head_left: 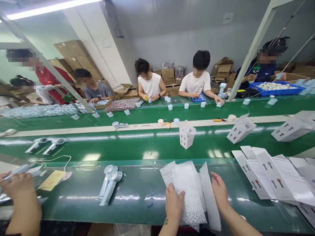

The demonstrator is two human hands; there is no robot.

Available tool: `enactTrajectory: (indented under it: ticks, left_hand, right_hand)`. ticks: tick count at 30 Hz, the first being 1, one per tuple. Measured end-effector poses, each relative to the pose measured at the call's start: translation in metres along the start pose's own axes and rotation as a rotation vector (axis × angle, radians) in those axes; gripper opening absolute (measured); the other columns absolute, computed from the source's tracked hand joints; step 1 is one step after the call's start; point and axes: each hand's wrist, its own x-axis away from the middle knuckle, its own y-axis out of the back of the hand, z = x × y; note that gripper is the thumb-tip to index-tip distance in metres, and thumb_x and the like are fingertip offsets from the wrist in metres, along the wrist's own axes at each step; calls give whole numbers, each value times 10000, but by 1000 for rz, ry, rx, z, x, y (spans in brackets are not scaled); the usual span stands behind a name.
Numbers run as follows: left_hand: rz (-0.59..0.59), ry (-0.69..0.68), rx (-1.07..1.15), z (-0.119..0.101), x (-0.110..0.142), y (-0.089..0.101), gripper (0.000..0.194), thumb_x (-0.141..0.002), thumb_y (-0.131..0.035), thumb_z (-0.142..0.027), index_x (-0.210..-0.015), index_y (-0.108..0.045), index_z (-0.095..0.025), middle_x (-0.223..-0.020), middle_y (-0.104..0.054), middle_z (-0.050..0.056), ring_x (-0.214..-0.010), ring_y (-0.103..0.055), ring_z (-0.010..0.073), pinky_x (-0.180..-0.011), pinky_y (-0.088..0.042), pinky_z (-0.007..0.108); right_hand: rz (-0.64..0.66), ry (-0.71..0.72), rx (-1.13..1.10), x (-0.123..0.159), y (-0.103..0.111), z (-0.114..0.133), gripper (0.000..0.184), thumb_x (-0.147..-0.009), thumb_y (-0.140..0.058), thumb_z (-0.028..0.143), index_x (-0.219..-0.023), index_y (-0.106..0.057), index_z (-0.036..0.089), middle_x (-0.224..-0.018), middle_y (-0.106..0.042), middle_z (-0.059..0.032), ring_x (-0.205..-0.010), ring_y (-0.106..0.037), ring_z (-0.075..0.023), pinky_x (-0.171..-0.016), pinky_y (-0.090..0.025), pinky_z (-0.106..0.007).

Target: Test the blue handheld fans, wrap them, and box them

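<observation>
A small stack of translucent bubble-wrap bags (188,193) lies in front of me near the bench edge, its sheets fanned out at the top. My left hand (174,204) is at the left side of the stack, fingers bent against it and thumb over the top bag. One bag at the right (210,198) stands tilted up, apart from the others. Beside its outer edge is my right hand (220,190), fingers stretched out and palm facing the bags. Two light-blue handheld fans (111,187) lie side by side to the left of the stack.
Flat printed boxes (264,173) overlap at the right. An open white box (187,136) stands on the green conveyor (152,144). Another person's hand (18,186) works at far left, near a yellow card (52,180). Several co-workers sit across the line.
</observation>
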Motion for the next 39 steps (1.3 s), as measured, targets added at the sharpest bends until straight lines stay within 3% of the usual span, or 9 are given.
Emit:
enactTrajectory:
  ticks: [4,9,13,17,22,26,30,33,39]
  left_hand:
    - [-23,-74,-100,0,-5,26,299,-815,-529,-248,-1093,-572,-146,-1085,-643,133,-1054,-600,245,-882,-449,286]
    - [-408,84,-295,53,-55,160,444,-901,-301,-306,-1273,-373,-75,-1369,-400,226,-1330,-323,313,-1045,-302,435]
    - [-443,272,-443,115,-98,256,706,-622,-634,-354,-1229,-408,-74,-1313,-409,285,-1276,-312,477,-935,-314,636]
    - [-291,186,-539,147,-123,283,576,-576,-626,-394,-1083,-543,-132,-1124,-559,194,-1145,-485,416,-922,-390,507]
    - [-285,86,-584,147,-120,267,453,-718,-441,-428,-1046,-548,-135,-857,-591,127,-978,-569,395,-858,-433,490]
    - [-250,-111,-518,121,-91,206,379,-743,-443,-482,-942,-557,-181,-914,-590,118,-979,-571,310,-891,-457,389]
    - [10,-522,-204,64,-58,126,409,-749,-519,-398,-1100,-575,-195,-1186,-547,125,-1143,-498,295,-998,-405,383]
    - [363,-721,-356,21,-51,86,406,-713,-562,-276,-1111,-608,-207,-1308,-488,136,-1227,-432,305,-1047,-337,408]
    - [492,-736,-505,-8,-52,74,425,-589,-619,-141,-993,-675,-259,-1425,-386,90,-1363,-213,364,-1107,-125,519]
  right_hand:
    - [39,240,357,11,-53,4,469,-808,-448,459,-1162,-593,188,-1360,-487,-140,-1333,-308,-332,-1115,-123,-544]
    - [161,262,934,20,-118,-18,490,-842,-304,236,-1265,-538,151,-1445,-389,-170,-1373,-241,-377,-1042,-142,-672]
    - [144,295,960,7,-98,-15,515,-837,-280,194,-1297,-505,142,-1470,-334,-160,-1393,-221,-316,-1069,-248,-551]
    - [5,240,1083,11,-42,-9,540,-819,-440,438,-1326,-474,256,-1525,-202,-128,-1389,-132,-422,-1023,-222,-645]
    - [51,-34,1006,24,-11,-27,632,-661,-621,414,-1245,-550,182,-1304,-457,-200,-1241,-406,-413,-985,-343,-527]
    - [12,2,854,13,-8,-32,420,-681,-562,347,-1055,-638,170,-1037,-575,-122,-973,-590,-272,-912,-432,-386]
    - [8,36,781,1,-1,-27,214,-665,-555,344,-776,-662,196,-828,-596,-48,-736,-604,-203,-767,-479,-319]
    - [-27,60,737,-4,10,-23,166,-661,-545,355,-639,-622,209,-708,-581,-25,-709,-591,-216,-728,-473,-332]
    - [-98,92,625,-11,36,-5,207,-694,-536,391,-681,-627,206,-743,-576,-54,-787,-570,-254,-798,-456,-402]
